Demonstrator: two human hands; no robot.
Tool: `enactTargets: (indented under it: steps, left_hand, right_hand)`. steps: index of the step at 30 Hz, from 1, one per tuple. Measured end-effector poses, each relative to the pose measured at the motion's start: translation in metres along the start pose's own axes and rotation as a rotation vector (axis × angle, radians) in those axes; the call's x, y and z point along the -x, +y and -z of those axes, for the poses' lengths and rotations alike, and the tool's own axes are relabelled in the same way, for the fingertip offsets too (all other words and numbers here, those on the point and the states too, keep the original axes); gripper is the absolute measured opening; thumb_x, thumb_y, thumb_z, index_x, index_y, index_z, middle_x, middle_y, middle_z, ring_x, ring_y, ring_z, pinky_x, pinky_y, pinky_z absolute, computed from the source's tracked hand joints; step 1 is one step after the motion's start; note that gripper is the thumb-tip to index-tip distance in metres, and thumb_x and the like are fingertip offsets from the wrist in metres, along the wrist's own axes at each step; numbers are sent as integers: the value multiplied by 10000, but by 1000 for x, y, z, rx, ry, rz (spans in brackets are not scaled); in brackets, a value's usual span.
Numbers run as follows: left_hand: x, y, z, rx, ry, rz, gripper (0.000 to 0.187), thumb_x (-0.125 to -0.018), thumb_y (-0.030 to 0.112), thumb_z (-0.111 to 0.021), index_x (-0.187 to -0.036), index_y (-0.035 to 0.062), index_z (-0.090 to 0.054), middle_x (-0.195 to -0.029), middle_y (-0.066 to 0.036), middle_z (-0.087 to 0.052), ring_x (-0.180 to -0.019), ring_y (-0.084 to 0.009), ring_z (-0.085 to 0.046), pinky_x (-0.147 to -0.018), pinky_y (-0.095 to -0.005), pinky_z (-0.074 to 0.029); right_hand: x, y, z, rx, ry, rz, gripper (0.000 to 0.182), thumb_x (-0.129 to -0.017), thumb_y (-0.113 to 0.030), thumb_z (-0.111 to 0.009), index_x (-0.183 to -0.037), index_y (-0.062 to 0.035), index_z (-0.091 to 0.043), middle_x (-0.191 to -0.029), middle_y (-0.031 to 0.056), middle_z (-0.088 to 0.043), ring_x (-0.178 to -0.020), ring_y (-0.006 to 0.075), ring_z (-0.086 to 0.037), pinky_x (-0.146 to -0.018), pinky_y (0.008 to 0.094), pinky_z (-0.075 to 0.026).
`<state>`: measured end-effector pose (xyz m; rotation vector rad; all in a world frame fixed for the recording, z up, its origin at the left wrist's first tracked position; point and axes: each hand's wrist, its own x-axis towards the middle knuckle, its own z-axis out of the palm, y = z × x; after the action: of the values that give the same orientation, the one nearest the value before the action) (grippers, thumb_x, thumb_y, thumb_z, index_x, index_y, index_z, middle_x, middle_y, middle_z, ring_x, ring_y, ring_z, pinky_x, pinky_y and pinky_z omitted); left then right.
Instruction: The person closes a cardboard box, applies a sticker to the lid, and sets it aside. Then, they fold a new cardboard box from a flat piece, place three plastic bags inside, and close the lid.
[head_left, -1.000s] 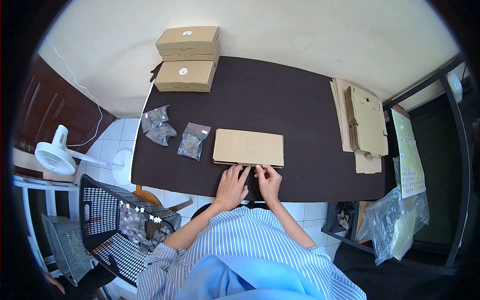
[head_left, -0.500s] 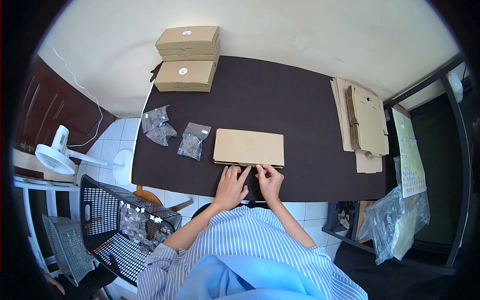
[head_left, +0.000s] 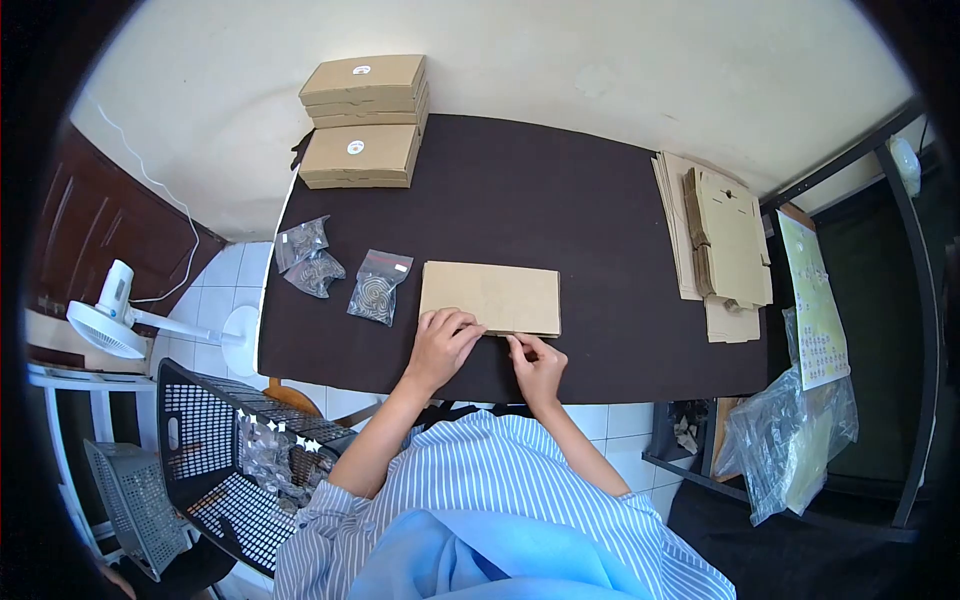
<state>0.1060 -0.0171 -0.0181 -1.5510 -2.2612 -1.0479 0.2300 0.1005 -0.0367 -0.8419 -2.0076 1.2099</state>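
A closed brown cardboard box lies flat on the dark tabletop in front of me. My left hand has its fingers curled over the box's front edge, left of the middle, with the fingertips on the lid. Beside it, my right hand pinches the front edge near the middle with thumb and forefinger. The front tab is mostly hidden by my fingers. Left of the box lies a clear zip bag with a dark coiled item inside. Two similar bags overlap farther left.
Closed boxes with round stickers are stacked at the back left. Flat cardboard blanks lie on the right of the dark table. A black crate with bagged items and a white fan stand at the left.
My left hand has moved up from below the box's front edge onto its lid, with the fingers more curled. My right hand stays pinching at the front edge. The view has shifted slightly.
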Motion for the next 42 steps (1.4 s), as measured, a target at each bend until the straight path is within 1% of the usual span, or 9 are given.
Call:
enactTargets:
  steps: [5, 13, 19, 22, 24, 29, 32, 35, 42]
  left_hand:
    - [2, -7, -2, 25, -17, -39, 120, -702, 107, -697, -814, 106, -655, -864, 4, -586, -886, -183, -554, -792, -348, -389]
    - [-1, -6, 0, 38, -38, -64, 115, -693, 88, -702, -797, 101, -656, -857, -2, -589, -886, -176, -556, -783, -336, -395]
    - [-25, -21, 8, 79, -346, 130, 315, -748, 231, -664, -1034, 106, -620, -1092, -56, -569, -1064, -245, -510, -893, -407, -358]
    - [-29, -25, -2, -175, -241, 43, 587, -791, 359, -602, -1293, 94, -454, -1370, -124, -392, -1280, -298, -342, -1033, -471, -243]
    - [-27, -28, -5, -240, -405, 101, 732, -806, 416, -567, -1399, 80, -297, -1482, -140, -204, -1372, -307, -174, -1093, -496, -126]
    - [-29, -26, 1, -205, -403, 49, 713, -795, 352, -599, -1385, 65, -320, -1460, -177, -235, -1364, -331, -185, -1098, -480, -127]
    - [-18, -35, -8, 292, 129, 369, 685, -807, 171, -595, -1380, -13, -266, -1415, -241, -280, -1356, -370, -175, -1108, -427, -121]
    - [11, -51, -17, 302, 11, 555, 723, -847, 143, -561, -1417, -14, -145, -1436, -235, -248, -1354, -353, -191, -1109, -410, -120]
    - [-16, 9, -39, 574, -136, 559, 761, -859, 90, -534, -1437, 9, -45, -1459, -254, -166, -1349, -337, -212, -1098, -368, -163]
  right_hand:
    - [-10, -6, 23, 438, -85, 475, 273, -683, -119, -724, -951, -124, -671, -998, 25, -607, -986, 204, -547, -828, 343, -388]
    - [-17, 8, 15, 455, -81, 617, 253, -682, -79, -720, -924, -142, -687, -966, -2, -621, -954, 200, -562, -834, 357, -378]
    - [-36, -11, 15, 442, -271, 444, 316, -754, -199, -680, -1049, -91, -646, -1101, 70, -587, -1079, 250, -512, -928, 428, -337]
    - [-43, -14, 0, 820, -250, 352, 581, -861, -402, -516, -1355, -123, -390, -1434, 125, -309, -1328, 308, -271, -1068, 527, -169]
    - [-42, -3, -4, 848, -247, 355, 569, -869, -422, -484, -1347, -122, -405, -1432, 124, -315, -1323, 302, -283, -1064, 530, -178]
    - [-41, 1, 0, 744, -264, 328, 570, -878, -428, -472, -1362, -138, -386, -1442, 129, -295, -1331, 302, -268, -1065, 514, -191]
    - [-31, -11, 3, 477, 110, 91, 660, -867, -415, -502, -1362, -16, -327, -1427, 189, -296, -1343, 329, -238, -1071, 542, -143]
    - [-15, 6, 6, 523, 3, -212, 668, -873, -400, -504, -1341, 40, -320, -1400, 212, -330, -1339, 333, -250, -1080, 538, -116]
    - [-23, 12, 62, 380, 188, -219, 606, -883, -370, -503, -1291, 56, -362, -1321, 239, -414, -1320, 335, -288, -1082, 547, -86]
